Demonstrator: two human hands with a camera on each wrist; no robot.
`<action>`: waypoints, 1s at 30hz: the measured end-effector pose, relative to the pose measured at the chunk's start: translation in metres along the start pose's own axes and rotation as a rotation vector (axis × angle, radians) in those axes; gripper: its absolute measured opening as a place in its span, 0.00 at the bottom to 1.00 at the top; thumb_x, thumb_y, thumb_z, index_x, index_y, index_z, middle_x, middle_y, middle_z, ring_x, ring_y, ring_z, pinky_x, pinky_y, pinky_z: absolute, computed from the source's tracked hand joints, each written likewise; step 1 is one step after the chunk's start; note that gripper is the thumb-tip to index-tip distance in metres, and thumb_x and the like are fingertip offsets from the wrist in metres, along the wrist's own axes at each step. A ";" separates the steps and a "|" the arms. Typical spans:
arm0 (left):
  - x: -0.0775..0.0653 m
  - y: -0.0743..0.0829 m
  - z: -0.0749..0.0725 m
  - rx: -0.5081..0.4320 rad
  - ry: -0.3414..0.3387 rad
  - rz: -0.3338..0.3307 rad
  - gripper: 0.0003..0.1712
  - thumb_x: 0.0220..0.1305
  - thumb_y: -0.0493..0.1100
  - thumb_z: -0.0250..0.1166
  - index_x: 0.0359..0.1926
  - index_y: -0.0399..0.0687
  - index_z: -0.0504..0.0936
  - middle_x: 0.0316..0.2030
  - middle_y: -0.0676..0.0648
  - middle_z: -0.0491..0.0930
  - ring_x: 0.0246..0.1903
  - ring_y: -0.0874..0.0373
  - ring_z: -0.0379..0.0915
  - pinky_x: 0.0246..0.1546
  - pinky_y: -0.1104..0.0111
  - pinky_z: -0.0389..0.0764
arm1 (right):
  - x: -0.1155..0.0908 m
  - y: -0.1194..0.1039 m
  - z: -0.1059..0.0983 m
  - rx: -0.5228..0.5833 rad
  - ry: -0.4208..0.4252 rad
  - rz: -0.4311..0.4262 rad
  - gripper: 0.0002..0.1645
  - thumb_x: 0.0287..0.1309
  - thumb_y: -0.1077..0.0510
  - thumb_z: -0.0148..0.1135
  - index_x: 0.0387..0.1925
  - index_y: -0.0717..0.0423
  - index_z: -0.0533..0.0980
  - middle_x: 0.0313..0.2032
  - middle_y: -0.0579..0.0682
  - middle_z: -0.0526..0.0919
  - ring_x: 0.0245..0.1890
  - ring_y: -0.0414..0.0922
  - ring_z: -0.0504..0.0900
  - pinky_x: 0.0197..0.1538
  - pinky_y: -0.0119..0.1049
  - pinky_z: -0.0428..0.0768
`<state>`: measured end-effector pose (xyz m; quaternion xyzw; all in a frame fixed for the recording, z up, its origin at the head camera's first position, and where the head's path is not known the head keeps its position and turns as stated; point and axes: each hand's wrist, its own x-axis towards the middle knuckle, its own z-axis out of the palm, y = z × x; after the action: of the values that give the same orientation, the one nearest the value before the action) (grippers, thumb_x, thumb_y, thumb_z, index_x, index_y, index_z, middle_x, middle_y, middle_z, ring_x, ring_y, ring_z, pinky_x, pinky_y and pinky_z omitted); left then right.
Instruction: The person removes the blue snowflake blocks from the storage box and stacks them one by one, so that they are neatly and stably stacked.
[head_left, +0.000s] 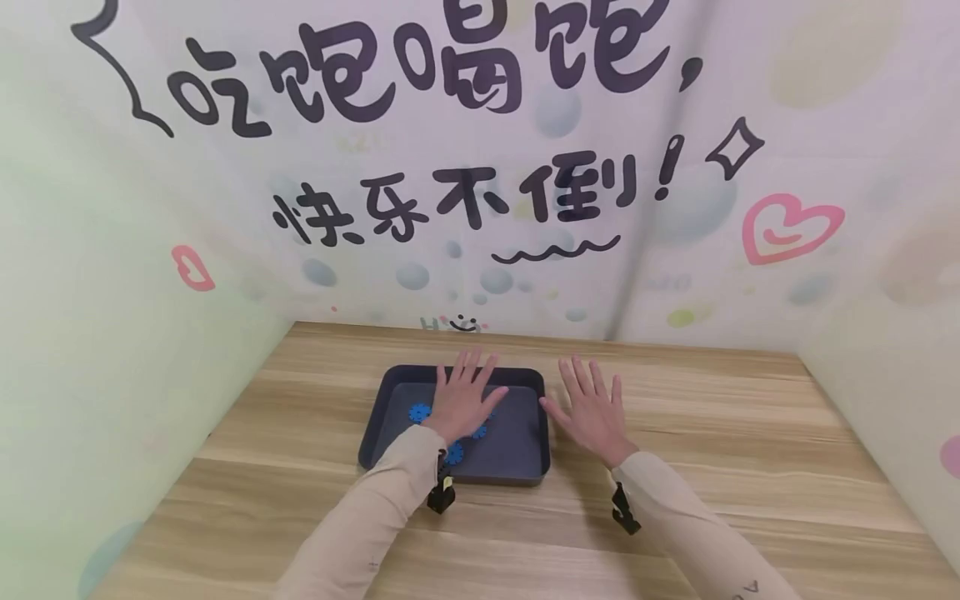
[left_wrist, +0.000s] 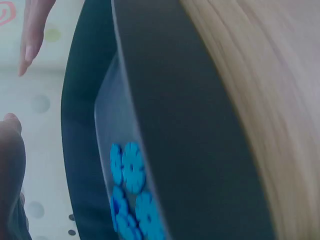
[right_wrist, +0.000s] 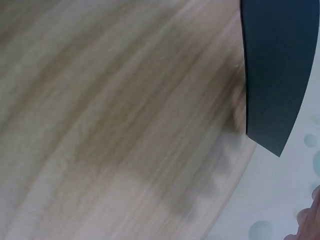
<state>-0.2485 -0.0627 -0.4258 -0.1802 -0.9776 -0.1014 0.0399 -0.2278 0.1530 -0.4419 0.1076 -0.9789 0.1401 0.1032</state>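
A dark grey rectangular tray point(head_left: 517, 450) lies on the wooden table, with several blue notched discs point(head_left: 420, 412) on its floor. Above the tray my left hand point(head_left: 459, 404) is spread flat, palm down, fingers straight, and it hides part of the tray and some discs. In the left wrist view the blue discs point(left_wrist: 133, 167) lie close together behind the tray wall point(left_wrist: 185, 120). My right hand point(head_left: 596, 415) is spread beside the tray's right edge, its thumb near the rim, holding nothing. The tray's outer wall point(right_wrist: 280, 70) shows in the right wrist view.
The wooden table point(head_left: 720, 433) extends around the tray and meets a white printed backdrop point(head_left: 465, 283) with dark lettering at its far edge. Pale side walls point(head_left: 112, 333) close off left and right. Each wrist wears a small black camera mount point(head_left: 441, 497).
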 end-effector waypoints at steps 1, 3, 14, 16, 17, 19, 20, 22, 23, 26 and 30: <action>-0.001 -0.002 -0.002 0.004 0.005 0.004 0.35 0.64 0.63 0.37 0.68 0.58 0.46 0.67 0.47 0.41 0.66 0.50 0.32 0.58 0.46 0.39 | -0.001 0.000 0.000 -0.003 0.005 -0.006 0.44 0.56 0.33 0.42 0.66 0.53 0.50 0.66 0.54 0.47 0.65 0.56 0.41 0.59 0.59 0.34; -0.004 -0.007 -0.005 0.003 0.019 0.016 0.34 0.64 0.63 0.38 0.68 0.57 0.48 0.67 0.47 0.43 0.65 0.50 0.33 0.58 0.46 0.38 | -0.002 -0.001 0.000 -0.009 0.011 -0.017 0.44 0.56 0.33 0.42 0.67 0.53 0.49 0.66 0.54 0.48 0.65 0.56 0.41 0.59 0.59 0.36; -0.017 -0.042 -0.018 0.052 0.053 0.045 0.34 0.64 0.61 0.41 0.67 0.55 0.49 0.67 0.46 0.41 0.65 0.49 0.34 0.58 0.46 0.36 | -0.003 -0.006 -0.001 0.016 -0.003 -0.117 0.42 0.56 0.34 0.43 0.66 0.51 0.51 0.66 0.53 0.49 0.65 0.53 0.43 0.59 0.58 0.38; -0.019 -0.048 -0.021 0.054 0.061 0.057 0.34 0.64 0.61 0.41 0.67 0.55 0.50 0.67 0.46 0.42 0.65 0.49 0.35 0.58 0.46 0.36 | -0.002 -0.007 -0.001 0.041 0.000 -0.155 0.42 0.57 0.35 0.45 0.67 0.51 0.50 0.66 0.53 0.49 0.65 0.53 0.44 0.59 0.58 0.39; -0.021 -0.051 -0.023 0.048 0.068 0.063 0.34 0.64 0.60 0.41 0.67 0.54 0.50 0.67 0.46 0.42 0.65 0.49 0.36 0.58 0.46 0.37 | -0.001 -0.008 -0.001 0.056 0.007 -0.176 0.42 0.57 0.36 0.46 0.67 0.51 0.50 0.66 0.53 0.49 0.65 0.53 0.44 0.59 0.58 0.40; -0.023 -0.056 -0.026 0.035 0.091 0.077 0.33 0.65 0.59 0.42 0.67 0.53 0.52 0.67 0.45 0.45 0.65 0.49 0.38 0.59 0.46 0.38 | 0.001 -0.009 -0.002 0.089 0.028 -0.220 0.41 0.57 0.38 0.48 0.66 0.52 0.51 0.66 0.53 0.50 0.65 0.53 0.46 0.59 0.58 0.42; -0.025 -0.059 -0.028 0.018 0.109 0.084 0.32 0.65 0.58 0.43 0.66 0.52 0.54 0.66 0.44 0.46 0.65 0.48 0.39 0.59 0.47 0.39 | 0.003 -0.010 -0.003 0.110 0.041 -0.241 0.41 0.57 0.40 0.49 0.66 0.52 0.51 0.66 0.53 0.50 0.65 0.53 0.46 0.59 0.58 0.43; -0.027 -0.065 -0.031 -0.012 0.148 0.092 0.31 0.65 0.56 0.45 0.65 0.50 0.56 0.66 0.43 0.49 0.64 0.48 0.42 0.59 0.48 0.42 | 0.007 -0.012 -0.004 0.156 0.070 -0.284 0.40 0.56 0.43 0.52 0.65 0.55 0.54 0.65 0.56 0.53 0.64 0.54 0.48 0.59 0.58 0.46; -0.028 -0.068 -0.032 -0.024 0.173 0.095 0.30 0.64 0.55 0.46 0.65 0.49 0.58 0.65 0.43 0.51 0.64 0.47 0.44 0.59 0.48 0.43 | 0.009 -0.014 -0.004 0.178 0.079 -0.302 0.39 0.56 0.45 0.54 0.64 0.57 0.55 0.64 0.57 0.55 0.64 0.54 0.50 0.59 0.58 0.48; -0.030 -0.077 -0.034 -0.072 0.263 0.098 0.28 0.63 0.52 0.51 0.62 0.46 0.63 0.62 0.41 0.58 0.61 0.46 0.51 0.58 0.50 0.50 | 0.014 -0.019 -0.005 0.235 0.064 -0.331 0.38 0.54 0.49 0.57 0.63 0.60 0.57 0.62 0.59 0.57 0.63 0.54 0.52 0.59 0.54 0.52; -0.034 -0.089 -0.037 -0.162 0.345 0.046 0.26 0.60 0.48 0.57 0.58 0.43 0.68 0.56 0.39 0.66 0.56 0.45 0.60 0.53 0.52 0.60 | 0.022 -0.029 -0.006 0.310 0.011 -0.323 0.36 0.52 0.53 0.60 0.61 0.60 0.61 0.61 0.57 0.61 0.62 0.52 0.56 0.59 0.49 0.58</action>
<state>-0.2468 -0.1635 -0.4096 -0.1852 -0.9404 -0.2083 0.1948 -0.2403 0.1240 -0.4236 0.2770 -0.9150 0.2712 0.1116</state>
